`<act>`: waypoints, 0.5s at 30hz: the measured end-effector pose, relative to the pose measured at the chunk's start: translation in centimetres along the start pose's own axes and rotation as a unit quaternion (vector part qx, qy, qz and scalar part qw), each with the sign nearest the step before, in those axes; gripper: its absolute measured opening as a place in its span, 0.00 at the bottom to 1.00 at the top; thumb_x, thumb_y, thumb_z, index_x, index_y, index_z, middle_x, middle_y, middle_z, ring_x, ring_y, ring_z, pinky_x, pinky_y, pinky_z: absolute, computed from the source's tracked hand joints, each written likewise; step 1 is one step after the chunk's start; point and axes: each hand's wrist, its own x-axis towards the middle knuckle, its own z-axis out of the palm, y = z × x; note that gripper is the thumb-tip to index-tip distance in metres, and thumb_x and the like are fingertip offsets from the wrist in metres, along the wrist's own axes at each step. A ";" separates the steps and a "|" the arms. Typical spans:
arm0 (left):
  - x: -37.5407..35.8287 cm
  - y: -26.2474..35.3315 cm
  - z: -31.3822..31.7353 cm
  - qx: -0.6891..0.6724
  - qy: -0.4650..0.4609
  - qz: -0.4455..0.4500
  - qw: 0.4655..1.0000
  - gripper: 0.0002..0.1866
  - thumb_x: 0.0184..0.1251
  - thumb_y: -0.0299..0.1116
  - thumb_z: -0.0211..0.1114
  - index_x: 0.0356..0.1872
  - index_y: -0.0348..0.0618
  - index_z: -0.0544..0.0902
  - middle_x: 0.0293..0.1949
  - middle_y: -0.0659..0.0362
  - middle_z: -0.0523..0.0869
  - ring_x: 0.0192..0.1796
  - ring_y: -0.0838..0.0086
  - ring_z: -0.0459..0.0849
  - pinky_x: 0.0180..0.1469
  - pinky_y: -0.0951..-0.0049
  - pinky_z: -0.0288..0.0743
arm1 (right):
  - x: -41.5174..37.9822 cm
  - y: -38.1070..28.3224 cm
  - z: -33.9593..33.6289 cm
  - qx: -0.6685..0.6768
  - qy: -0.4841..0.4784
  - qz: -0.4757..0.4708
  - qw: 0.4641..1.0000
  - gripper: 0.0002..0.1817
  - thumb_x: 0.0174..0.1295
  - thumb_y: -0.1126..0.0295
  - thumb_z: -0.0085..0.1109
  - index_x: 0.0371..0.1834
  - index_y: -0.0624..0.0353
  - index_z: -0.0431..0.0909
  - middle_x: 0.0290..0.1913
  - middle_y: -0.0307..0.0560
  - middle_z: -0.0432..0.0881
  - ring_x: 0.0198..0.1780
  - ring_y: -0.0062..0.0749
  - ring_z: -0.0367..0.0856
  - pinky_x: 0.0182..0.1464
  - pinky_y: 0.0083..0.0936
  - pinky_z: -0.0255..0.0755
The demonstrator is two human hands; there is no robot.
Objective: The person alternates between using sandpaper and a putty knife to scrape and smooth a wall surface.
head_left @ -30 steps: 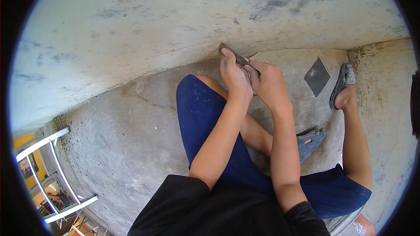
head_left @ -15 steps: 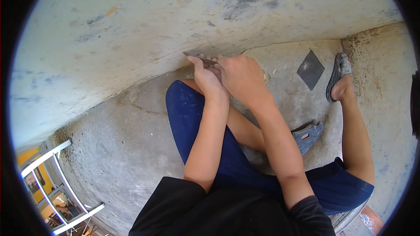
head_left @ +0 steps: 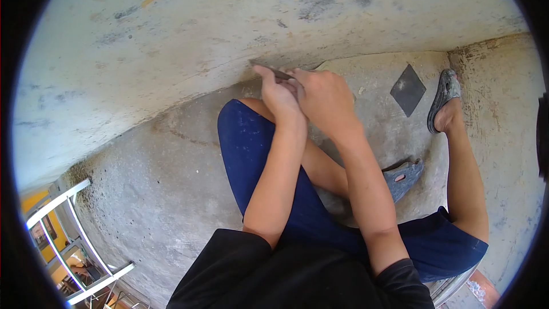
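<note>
Both hands meet low against the pale wall (head_left: 189,40). Between them is a thin, dark, flat piece (head_left: 275,72), seen nearly edge-on, its pointed end at the wall's surface. My left hand (head_left: 281,100) is closed around its near side, thumb toward the tip. My right hand (head_left: 330,100), back upward, grips the other end, and its fingers are mostly hidden. The wrists nearly touch above my bent knee. A dark diamond-shaped flat piece (head_left: 408,90) lies on the concrete floor to the right, apart from the hands.
The concrete floor (head_left: 154,194) meets the wall in a curved line. A second wall (head_left: 503,120) rises at the right, beside my clog-shod foot (head_left: 443,100). Another grey clog (head_left: 403,180) is under my legs. A metal ladder-like frame (head_left: 86,240) stands at lower left.
Both hands and the flat piece have shifted slightly up and to the right along the wall. The grip stays closed; the diamond-shaped piece keeps its place on the floor.
</note>
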 end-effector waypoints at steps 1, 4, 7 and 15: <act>0.0 0.4 0.1 -0.019 -0.004 0.009 1.000 0.24 0.85 0.56 0.50 0.36 0.46 0.76 0.31 0.60 0.79 0.36 0.71 0.78 0.44 0.70 0.75 | 0.2 -0.5 -0.1 -0.011 -0.018 0.001 1.000 0.12 0.65 0.69 0.61 0.46 0.58 0.90 0.32 0.62 0.87 0.34 0.59 0.87 0.40 0.50 0.80; -0.5 0.2 0.3 0.004 -0.004 -0.010 1.000 0.24 0.85 0.56 0.52 0.36 0.46 0.75 0.32 0.60 0.79 0.36 0.71 0.77 0.44 0.70 0.75 | -0.7 -0.6 -0.5 -0.004 -0.012 0.017 1.000 0.12 0.65 0.69 0.61 0.46 0.58 0.90 0.32 0.62 0.87 0.34 0.59 0.87 0.40 0.49 0.80; -1.2 -1.4 1.2 0.042 0.006 -0.010 0.999 0.26 0.84 0.58 0.53 0.35 0.45 0.75 0.31 0.61 0.78 0.32 0.74 0.77 0.37 0.71 0.74 | -1.3 0.7 -0.5 0.019 0.015 0.043 0.999 0.12 0.65 0.68 0.60 0.45 0.58 0.90 0.31 0.62 0.87 0.34 0.59 0.87 0.39 0.49 0.81; 0.5 -1.4 0.2 0.016 0.012 0.005 1.000 0.23 0.85 0.55 0.53 0.38 0.45 0.76 0.35 0.60 0.79 0.37 0.70 0.78 0.45 0.69 0.75 | -0.2 0.6 -0.3 -0.008 0.012 0.040 0.999 0.11 0.66 0.69 0.60 0.44 0.58 0.90 0.31 0.62 0.87 0.32 0.58 0.87 0.38 0.48 0.80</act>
